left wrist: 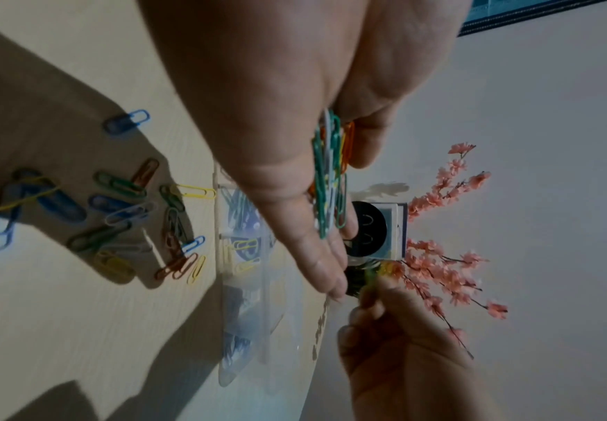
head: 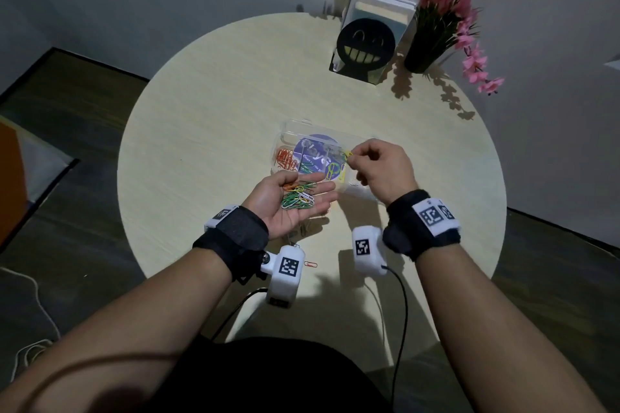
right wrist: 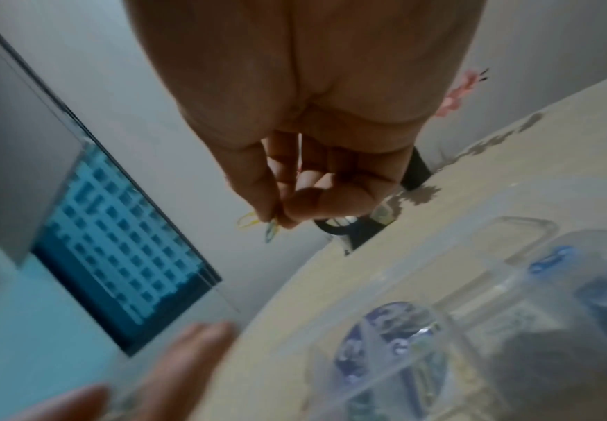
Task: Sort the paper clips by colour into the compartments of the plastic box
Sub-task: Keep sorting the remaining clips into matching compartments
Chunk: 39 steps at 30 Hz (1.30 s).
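A clear plastic box [head: 292, 130] with compartments lies mid-table; orange clips [head: 286, 159] fill its left compartment, green ones sit in the middle, yellow clips [head: 335, 171] to the right. My left hand [head: 295, 201] is palm-up just in front of the box, fingers straight, carrying a heap of mixed clips [head: 299, 195], mostly green and white [left wrist: 327, 176]. My right hand [head: 379, 167] hovers over the box's right side, thumb and forefinger pinching a yellow clip [head: 348, 154] [right wrist: 247, 221]. More loose clips [left wrist: 121, 210] lie on the table under my left hand.
A lone orange clip [head: 310, 265] lies near the table's front edge by the left wrist camera. At the back right stand a black smiley bookend [head: 365, 43] with books and a dark vase [head: 426, 53] of pink flowers. The round table [head: 208, 104] drops off on all sides.
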Available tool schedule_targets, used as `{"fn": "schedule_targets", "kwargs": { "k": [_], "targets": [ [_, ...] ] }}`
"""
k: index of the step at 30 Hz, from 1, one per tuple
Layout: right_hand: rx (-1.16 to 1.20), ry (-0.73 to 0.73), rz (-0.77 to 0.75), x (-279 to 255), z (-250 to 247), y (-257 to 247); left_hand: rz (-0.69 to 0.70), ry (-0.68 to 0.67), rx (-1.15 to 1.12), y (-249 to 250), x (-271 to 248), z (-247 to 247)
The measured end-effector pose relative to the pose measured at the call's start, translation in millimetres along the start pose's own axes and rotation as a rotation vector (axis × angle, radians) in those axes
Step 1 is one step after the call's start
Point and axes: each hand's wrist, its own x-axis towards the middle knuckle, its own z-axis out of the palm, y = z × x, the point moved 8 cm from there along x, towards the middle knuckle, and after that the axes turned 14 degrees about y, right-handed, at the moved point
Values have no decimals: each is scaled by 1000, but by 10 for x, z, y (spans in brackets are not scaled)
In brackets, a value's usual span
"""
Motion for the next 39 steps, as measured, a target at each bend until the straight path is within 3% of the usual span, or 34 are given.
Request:
{"fn": "schedule_targets", "kwargs": {
  "k": [9,13,17,20,24,27,30,36,39],
  "targets": [
    [-276,-2,94,382,240,419,34,42,-6,154,42,-91],
    [-258,-18,-66,199,169,112,47,56,29,133,35,-32],
    [-287,-187,-346,-242,284,-356,54,56,46,62,14,53],
    [-439,-305,-552,-493,490,-527,57,73,89,11,-6,85],
    [-538,-334,-625,-594,642,-547,75,80,147,-7,-29,102],
    [-488,-336,-638,-638,659,-577,90,84,139,3,-43,68],
    [-354,-307,-562,-596,609,-608,77,69,106,13,-57,18],
    [69,-250,-168,-354,515,-564,93,26,-8,128,-57,-71],
    [91,-211,-109,-169,571,-529,124,41,-21,269,-68,-179]
  ]
}}
